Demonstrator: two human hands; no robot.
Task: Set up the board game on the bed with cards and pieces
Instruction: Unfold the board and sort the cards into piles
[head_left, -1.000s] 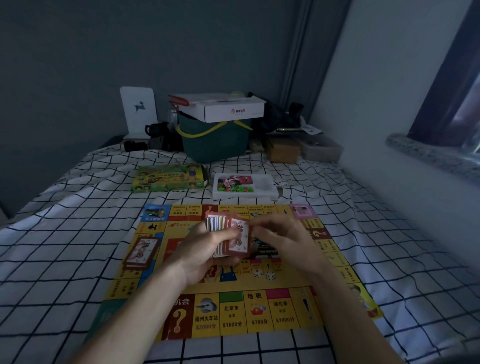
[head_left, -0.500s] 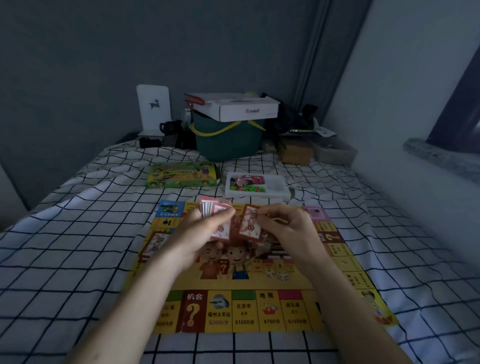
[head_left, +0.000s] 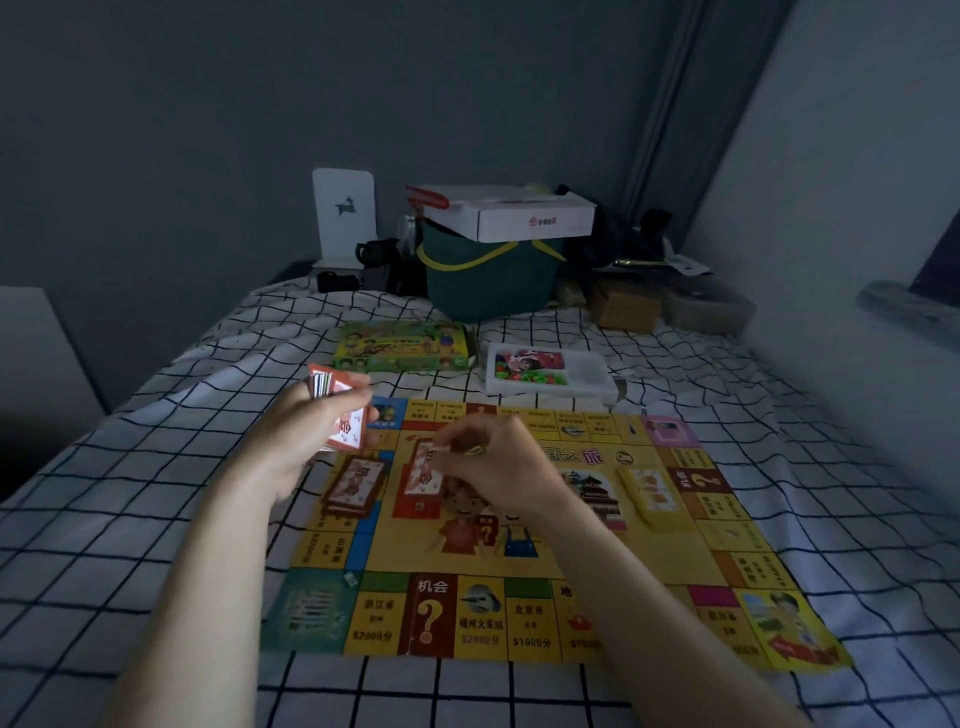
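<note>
My two arms reach forward, bare from the frame's bottom edge to the wrists, no sleeves showing. My left hand (head_left: 306, 431) and right hand (head_left: 498, 467) wear no gloves. In the dim, blurred light I cannot make out rings or a watch.

Dim, bluish light from the right; soft blur, edges warped.

Flat paper game board (head_left: 519, 566), centre frame: mostly yellow w/ red, green, pink squares. Rectangular card stack (head_left: 340, 415) centre-left: red-and-white backs. Bed sheet (head_left: 130, 519): white w/ black grid. Plastic bucket (head_left: 488, 280) top centre: dark green, yellow handle. Flat cardboard game box (head_left: 402, 347) above board: green/yellow.
</note>
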